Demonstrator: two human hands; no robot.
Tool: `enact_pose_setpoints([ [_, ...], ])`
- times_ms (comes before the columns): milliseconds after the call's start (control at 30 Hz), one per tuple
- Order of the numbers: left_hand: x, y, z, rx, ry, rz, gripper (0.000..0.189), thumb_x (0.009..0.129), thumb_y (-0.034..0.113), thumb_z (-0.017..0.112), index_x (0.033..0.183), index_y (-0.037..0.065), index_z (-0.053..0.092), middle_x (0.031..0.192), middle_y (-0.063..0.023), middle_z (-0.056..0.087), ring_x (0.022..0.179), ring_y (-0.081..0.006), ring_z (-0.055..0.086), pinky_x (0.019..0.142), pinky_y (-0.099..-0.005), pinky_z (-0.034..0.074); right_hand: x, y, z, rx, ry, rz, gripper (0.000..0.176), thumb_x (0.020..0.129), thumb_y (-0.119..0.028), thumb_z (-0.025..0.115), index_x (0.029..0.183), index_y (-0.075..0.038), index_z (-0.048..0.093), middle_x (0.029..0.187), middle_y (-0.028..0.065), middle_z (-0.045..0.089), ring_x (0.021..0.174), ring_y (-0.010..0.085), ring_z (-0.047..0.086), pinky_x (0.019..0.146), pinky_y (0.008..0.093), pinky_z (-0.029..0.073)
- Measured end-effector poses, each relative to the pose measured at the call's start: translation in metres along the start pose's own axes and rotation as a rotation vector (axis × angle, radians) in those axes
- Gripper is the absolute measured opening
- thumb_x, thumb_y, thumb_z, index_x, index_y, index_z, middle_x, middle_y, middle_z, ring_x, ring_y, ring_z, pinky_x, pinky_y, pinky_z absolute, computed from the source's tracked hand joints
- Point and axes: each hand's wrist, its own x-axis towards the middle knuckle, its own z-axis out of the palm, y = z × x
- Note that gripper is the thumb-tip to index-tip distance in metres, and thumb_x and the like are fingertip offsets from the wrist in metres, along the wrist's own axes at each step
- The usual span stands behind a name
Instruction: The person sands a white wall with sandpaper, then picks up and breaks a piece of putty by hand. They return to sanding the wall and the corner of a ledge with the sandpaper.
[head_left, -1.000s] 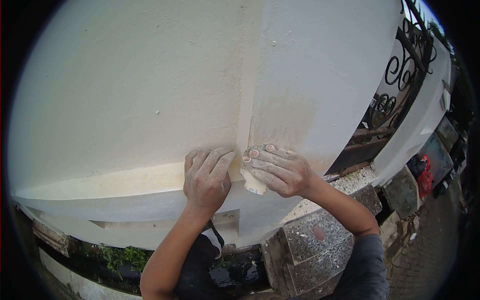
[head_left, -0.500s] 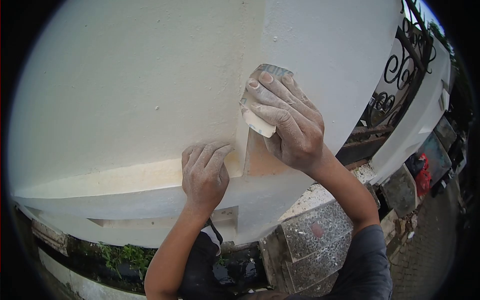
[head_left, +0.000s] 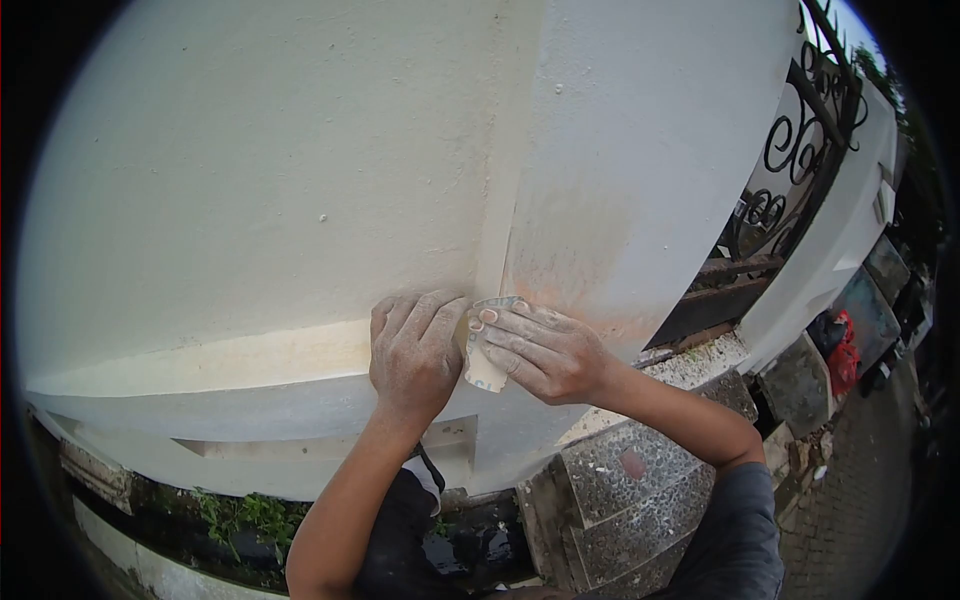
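Though mostly under right hand (head_left: 548, 355), sandpaper (head_left: 484, 374).

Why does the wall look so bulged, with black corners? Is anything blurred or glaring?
Head view: the fisheye lens bends the wall and iron gate into curves and leaves black corners. Head view: soft, even daylight, no glare, only faint shadow under the left hand and right hand. Head view: hands and sandpaper look sharp.

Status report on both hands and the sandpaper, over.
Left hand open, flat on the wall. Right hand pinching sandpaper, pressed to the pillar corner. Nothing in the way on the corner above.
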Motion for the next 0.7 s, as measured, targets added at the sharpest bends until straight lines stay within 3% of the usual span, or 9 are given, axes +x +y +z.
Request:
enact_pose_setpoints([
  [167,0.002,-0.001,0.0,0.018,-0.014,-0.029,0.028,0.062,-0.005,0.057,0.087,0.006,0.062,0.09,-0.0052,0.062,0.085,-0.0225,0.057,0.081,-0.037,0.04,0.06,0.035,-0.04,-0.175,0.278,0.017,0.018,0.075,-0.014,0.059,0.092,-0.006,0.06,0.108,0.0094,0.062,0.11,0.022,0.054,0.097,0.0404,0.042],
  [333,0.0,-0.002,-0.002,-0.012,-0.025,-0.017,0.032,0.06,-0.007,0.056,0.088,0.007,0.061,0.09,-0.005,0.062,0.085,-0.0227,0.057,0.081,-0.0367,0.04,-0.003,-0.004,0.0,0.018,-0.06,0.001,0.012,0.078,-0.013,0.056,0.088,-0.007,0.061,0.107,0.0106,0.062,0.106,0.0225,0.057,0.094,0.0411,0.045],
  [500,0.002,0.001,-0.002,0.0,-0.029,-0.028,0.033,0.059,-0.006,0.057,0.089,0.006,0.061,0.091,-0.0055,0.061,0.086,-0.0237,0.057,0.081,-0.0369,0.039,0.06,0.038,-0.04,-0.177,0.247,-0.027,0.016,0.077,-0.014,0.058,0.09,-0.006,0.06,0.11,0.0096,0.061,0.111,0.0212,0.054,0.096,0.0415,0.043],
  [567,0.002,-0.001,-0.003,-0.001,-0.021,-0.046,0.033,0.059,-0.005,0.057,0.089,0.007,0.061,0.091,-0.0055,0.061,0.086,-0.024,0.057,0.081,-0.0371,0.039,0.051,0.026,-0.032,-0.163,0.238,0.057,0.015,0.077,-0.014,0.058,0.09,-0.006,0.06,0.11,0.0093,0.061,0.11,0.0208,0.054,0.095,0.0412,0.044],
  [667,-0.002,-0.005,-0.001,-0.028,-0.036,-0.032,0.033,0.059,-0.005,0.057,0.089,0.006,0.061,0.092,-0.0057,0.061,0.086,-0.024,0.057,0.081,-0.0371,0.039,-0.008,-0.001,0.002,0.007,-0.021,0.007,0.015,0.078,-0.014,0.057,0.091,-0.008,0.061,0.108,0.0084,0.062,0.109,0.0211,0.055,0.095,0.0397,0.045],
  [700,-0.001,-0.005,-0.001,-0.03,-0.032,-0.021,0.033,0.059,-0.006,0.057,0.089,0.006,0.061,0.092,-0.0057,0.061,0.086,-0.024,0.057,0.081,-0.0371,0.039,-0.005,0.004,-0.001,-0.019,0.006,-0.026,0.015,0.078,-0.014,0.057,0.091,-0.008,0.061,0.108,0.0084,0.062,0.109,0.0209,0.055,0.095,0.0395,0.045],
])
